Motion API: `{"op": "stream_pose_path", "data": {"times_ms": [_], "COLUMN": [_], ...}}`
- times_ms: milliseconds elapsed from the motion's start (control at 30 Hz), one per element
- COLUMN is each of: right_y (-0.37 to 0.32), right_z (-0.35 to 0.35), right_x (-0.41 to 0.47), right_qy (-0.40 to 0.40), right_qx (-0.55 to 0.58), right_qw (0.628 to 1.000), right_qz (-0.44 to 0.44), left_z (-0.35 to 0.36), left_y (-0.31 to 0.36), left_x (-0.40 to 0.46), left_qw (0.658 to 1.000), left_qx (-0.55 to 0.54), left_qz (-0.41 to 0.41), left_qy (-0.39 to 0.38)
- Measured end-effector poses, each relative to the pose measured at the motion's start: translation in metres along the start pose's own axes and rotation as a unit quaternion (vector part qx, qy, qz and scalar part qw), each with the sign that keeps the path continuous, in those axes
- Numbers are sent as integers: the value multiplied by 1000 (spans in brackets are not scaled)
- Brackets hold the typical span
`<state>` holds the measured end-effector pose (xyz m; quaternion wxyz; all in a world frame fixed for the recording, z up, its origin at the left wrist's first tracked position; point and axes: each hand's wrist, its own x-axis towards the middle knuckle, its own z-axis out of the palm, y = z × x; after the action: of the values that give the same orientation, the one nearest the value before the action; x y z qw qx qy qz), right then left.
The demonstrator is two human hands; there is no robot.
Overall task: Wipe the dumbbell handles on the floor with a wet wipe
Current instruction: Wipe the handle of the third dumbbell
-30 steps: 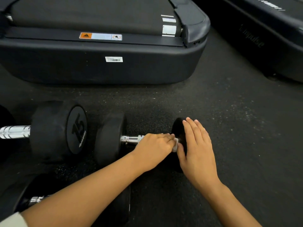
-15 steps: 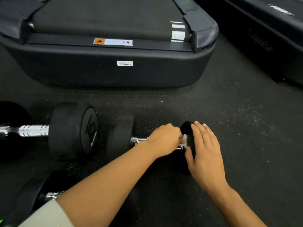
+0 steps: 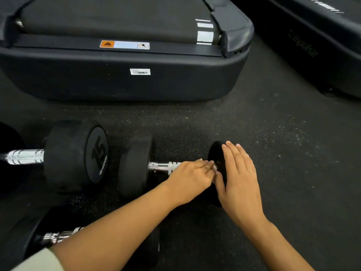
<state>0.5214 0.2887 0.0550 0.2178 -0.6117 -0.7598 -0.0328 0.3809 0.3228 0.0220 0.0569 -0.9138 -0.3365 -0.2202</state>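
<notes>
Wiping underway on the middle dumbbell's chrome handle [image 3: 165,167] on the gym floor [image 3: 283,153]: left hand [image 3: 190,178] curls over it, wet wipe [image 3: 214,168] barely peeking out, flat-fingered right hand [image 3: 239,180] steadies the end weight [image 3: 216,153]; next, probably a sweep toward the bare left end.

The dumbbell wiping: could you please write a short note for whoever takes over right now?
Left hand: grips the wipe on the middle dumbbell's handle, at its right end.
Right hand: open, flat against that dumbbell's right head, steadying it.
The 15 dumbbell lies to the left; a third dumbbell lies nearer, under the left arm.
Done: cannot tell which handles are clean.
Left: finish this handle, then check the others.
</notes>
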Motion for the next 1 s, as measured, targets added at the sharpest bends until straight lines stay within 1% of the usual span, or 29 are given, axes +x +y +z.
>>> {"op": "stream_pose_path", "data": {"times_ms": [33, 67, 100, 133, 200, 233, 300, 333, 367, 433, 500, 533, 567, 667, 700, 800, 833, 867, 933, 1000], "right_y": [0, 0, 0, 0, 0, 0, 0, 1, 1, 2, 2, 1, 1, 1, 1, 2, 2, 1, 1, 2], "right_z": [0, -1, -1, -1, 0, 0, -1, -2, -2, -1, 0, 0, 1, 1, 1, 1, 1, 1, 0, 0], "right_x": [0, 1, 1, 1, 0, 0, -1, 0, 0, 0, 0, 1, 1, 2, 2, 1, 1, 1, 1, 1], "right_qy": [-1, -1, -2, -4, -9, -11, -10, -10, -12, -13, -4, -1, 1, 0, -1, 1, -1, -3, -6, -11], "right_qx": [1, 2, 4, 5, 4, 2, -2, -2, 0, 5, 2, 0, -1, -2, -1, -1, -1, -1, 1, 4], "right_qw": [1000, 1000, 1000, 1000, 1000, 1000, 1000, 1000, 1000, 1000, 1000, 1000, 1000, 1000, 1000, 1000, 1000, 1000, 1000, 1000], "right_qz": [-1, -1, -1, -1, 0, 1, 2, 1, -1, -4, -5, -5, -5, -4, -5, -6, -4, -2, -3, -1], "left_z": [0, -4, -11, -17, -27, -31, -33, -33, -32, -27, -25, -25, -27, -32, -32, -26, -23, -26, -36, -33], "left_y": [-1, -1, -2, -4, -8, -10, -17, -19, -18, -7, 3, 6, 9, 8, 10, 18, 17, 15, 7, 3], "left_x": [2, 4, 8, 14, 29, 35, 40, 37, 30, 15, 7, 9, 12, 18, 17, 13, 12, 15, 23, 21], "left_qw": [999, 997, 989, 977, 948, 933, 911, 909, 917, 956, 973, 974, 972, 963, 961, 979, 984, 979, 960, 958], "left_qx": [-20, -45, -59, -62, -101, -134, -183, -185, -162, -84, -85, -95, -92, -34, -24, -18, -14, -33, -35, 7], "left_qz": [-22, -56, -104, -149, -223, -241, -268, -273, -265, -208, -160, -156, -162, -223, -226, -153, -138, -151, -206, -223], "left_qy": [-12, -39, -84, -141, -205, -231, -254, -256, -251, -190, -142, -133, -142, -145, -156, -135, -116, -133, -188, -181]}}
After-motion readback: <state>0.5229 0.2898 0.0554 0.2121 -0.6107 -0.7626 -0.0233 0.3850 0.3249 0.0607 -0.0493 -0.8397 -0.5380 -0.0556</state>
